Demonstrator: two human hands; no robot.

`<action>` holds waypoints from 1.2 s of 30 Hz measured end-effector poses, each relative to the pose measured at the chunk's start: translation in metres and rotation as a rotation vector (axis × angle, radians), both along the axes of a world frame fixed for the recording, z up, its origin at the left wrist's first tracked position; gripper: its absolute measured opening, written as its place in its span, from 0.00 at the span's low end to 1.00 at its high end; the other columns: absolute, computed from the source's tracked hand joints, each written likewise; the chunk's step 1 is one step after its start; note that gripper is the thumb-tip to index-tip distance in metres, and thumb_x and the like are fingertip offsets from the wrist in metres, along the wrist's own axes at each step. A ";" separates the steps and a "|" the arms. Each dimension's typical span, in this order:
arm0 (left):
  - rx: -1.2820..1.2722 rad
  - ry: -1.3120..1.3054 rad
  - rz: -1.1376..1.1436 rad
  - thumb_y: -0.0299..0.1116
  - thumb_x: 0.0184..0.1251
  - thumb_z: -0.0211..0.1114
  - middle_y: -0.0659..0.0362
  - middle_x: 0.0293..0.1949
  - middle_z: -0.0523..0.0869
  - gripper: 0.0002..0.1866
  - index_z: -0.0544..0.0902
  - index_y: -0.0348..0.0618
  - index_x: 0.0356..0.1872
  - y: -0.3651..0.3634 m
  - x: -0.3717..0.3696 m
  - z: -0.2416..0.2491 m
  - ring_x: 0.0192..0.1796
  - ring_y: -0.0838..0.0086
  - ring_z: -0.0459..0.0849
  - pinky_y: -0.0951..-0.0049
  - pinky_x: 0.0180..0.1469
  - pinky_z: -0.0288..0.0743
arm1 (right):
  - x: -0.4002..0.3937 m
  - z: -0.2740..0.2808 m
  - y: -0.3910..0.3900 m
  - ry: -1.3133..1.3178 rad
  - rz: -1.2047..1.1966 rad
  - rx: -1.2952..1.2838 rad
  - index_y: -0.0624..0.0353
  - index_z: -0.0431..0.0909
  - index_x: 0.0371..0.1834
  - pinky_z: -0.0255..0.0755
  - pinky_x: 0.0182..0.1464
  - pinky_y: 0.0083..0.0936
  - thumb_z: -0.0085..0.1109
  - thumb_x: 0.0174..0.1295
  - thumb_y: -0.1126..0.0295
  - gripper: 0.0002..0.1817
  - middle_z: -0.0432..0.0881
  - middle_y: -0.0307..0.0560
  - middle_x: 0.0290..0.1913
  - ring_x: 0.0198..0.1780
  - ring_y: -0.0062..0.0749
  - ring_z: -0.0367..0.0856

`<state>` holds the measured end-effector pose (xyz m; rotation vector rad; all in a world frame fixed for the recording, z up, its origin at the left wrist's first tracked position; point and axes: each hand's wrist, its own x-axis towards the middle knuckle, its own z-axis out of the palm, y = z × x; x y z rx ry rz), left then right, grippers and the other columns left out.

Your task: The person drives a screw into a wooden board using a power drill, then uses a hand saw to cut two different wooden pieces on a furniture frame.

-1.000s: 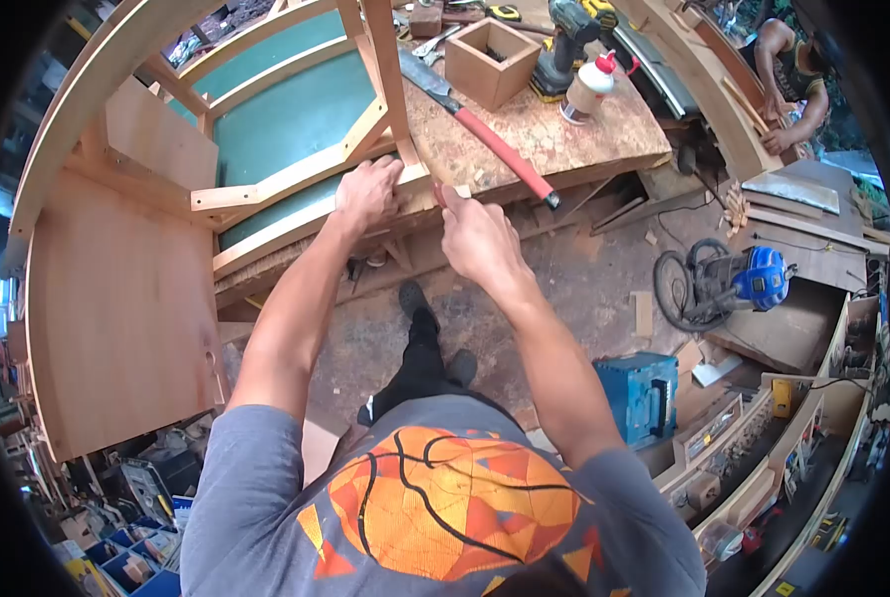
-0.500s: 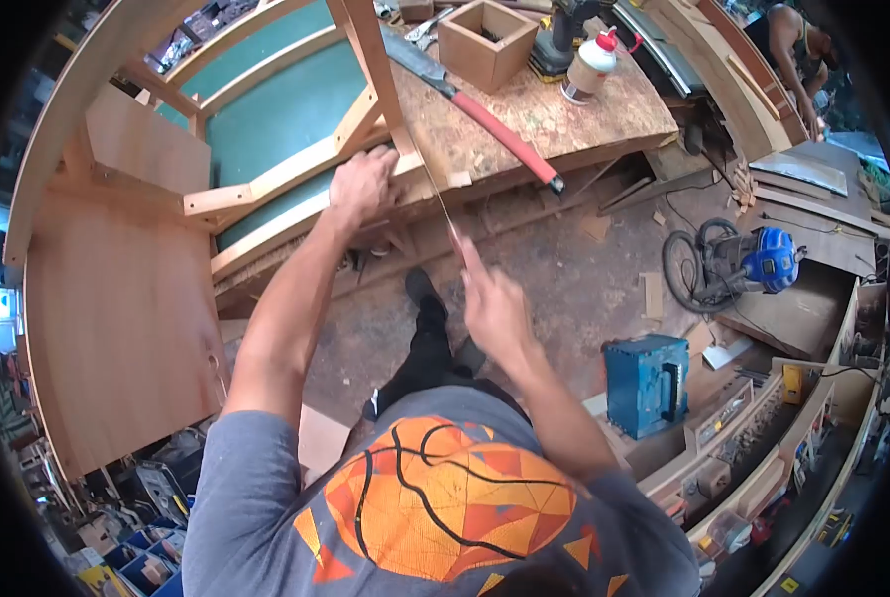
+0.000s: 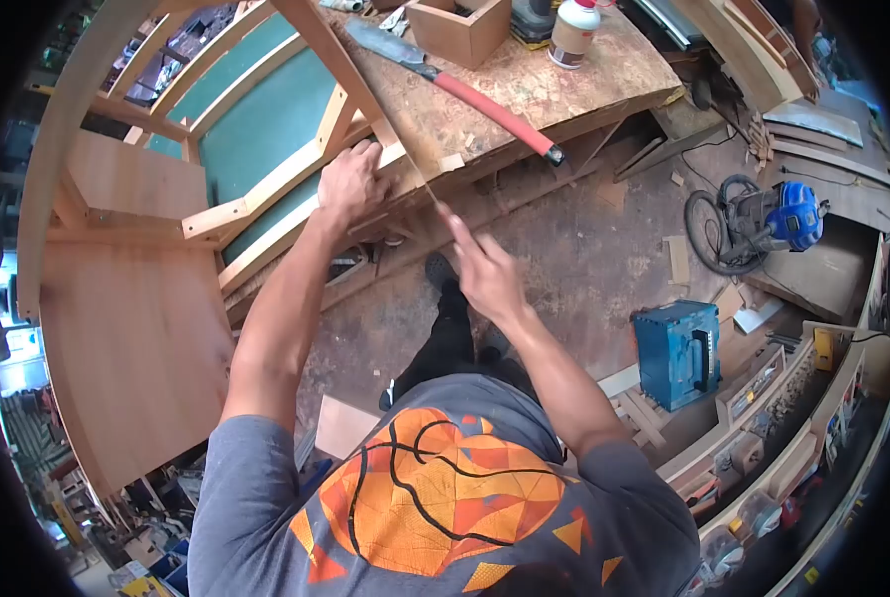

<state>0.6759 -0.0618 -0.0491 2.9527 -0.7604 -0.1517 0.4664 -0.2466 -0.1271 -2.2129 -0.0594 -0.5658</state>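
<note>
My right hand (image 3: 490, 277) is closed round the handle of a thin saw (image 3: 423, 182). Its narrow blade, seen nearly edge-on, runs up to the corner of a wooden frame (image 3: 256, 207); the exact contact is hard to make out. My left hand (image 3: 350, 184) is wrapped over the frame's lower rail, left of the blade, with some fingers hidden. A small wood piece (image 3: 451, 162) lies on the workbench (image 3: 594, 85) beside the blade. Farther back rests a broad-bladed tool with a long red handle (image 3: 495, 114).
On the bench stand an open wooden box (image 3: 462, 35) and a glue bottle (image 3: 574, 35). A blue vacuum (image 3: 793, 216) with a coiled hose and a teal case (image 3: 676, 356) sit on the floor to the right. A large wooden panel (image 3: 131, 358) is at left.
The whole view has shifted, with the bench sliding up and left. My right hand has come slightly closer to the frame along the blade's line. My left hand keeps its hold.
</note>
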 end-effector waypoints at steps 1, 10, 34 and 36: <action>-0.003 -0.021 -0.010 0.49 0.68 0.74 0.52 0.53 0.86 0.22 0.81 0.43 0.51 -0.003 0.006 0.003 0.59 0.51 0.86 0.51 0.59 0.83 | 0.028 0.003 0.002 0.055 -0.019 -0.083 0.37 0.75 0.80 0.82 0.34 0.50 0.60 0.76 0.64 0.28 0.82 0.52 0.38 0.30 0.55 0.85; -0.040 -0.054 -0.017 0.52 0.67 0.75 0.48 0.51 0.87 0.26 0.81 0.40 0.50 0.000 0.003 -0.005 0.57 0.48 0.86 0.49 0.58 0.81 | 0.000 0.084 -0.012 0.322 0.001 -0.151 0.35 0.74 0.81 0.83 0.38 0.56 0.59 0.75 0.66 0.30 0.85 0.61 0.35 0.35 0.65 0.88; -0.049 -0.046 -0.019 0.52 0.66 0.75 0.50 0.51 0.87 0.25 0.81 0.41 0.47 0.001 0.001 -0.003 0.57 0.47 0.87 0.47 0.57 0.81 | 0.051 0.103 0.003 0.537 0.091 -0.177 0.37 0.68 0.84 0.83 0.49 0.61 0.50 0.76 0.68 0.32 0.87 0.67 0.41 0.44 0.69 0.90; -0.035 -0.007 -0.025 0.51 0.66 0.75 0.49 0.51 0.87 0.24 0.81 0.40 0.47 0.002 0.006 -0.003 0.56 0.47 0.87 0.48 0.57 0.81 | 0.056 0.093 0.006 0.479 0.023 -0.250 0.40 0.71 0.82 0.83 0.46 0.61 0.52 0.77 0.66 0.30 0.87 0.63 0.39 0.41 0.67 0.89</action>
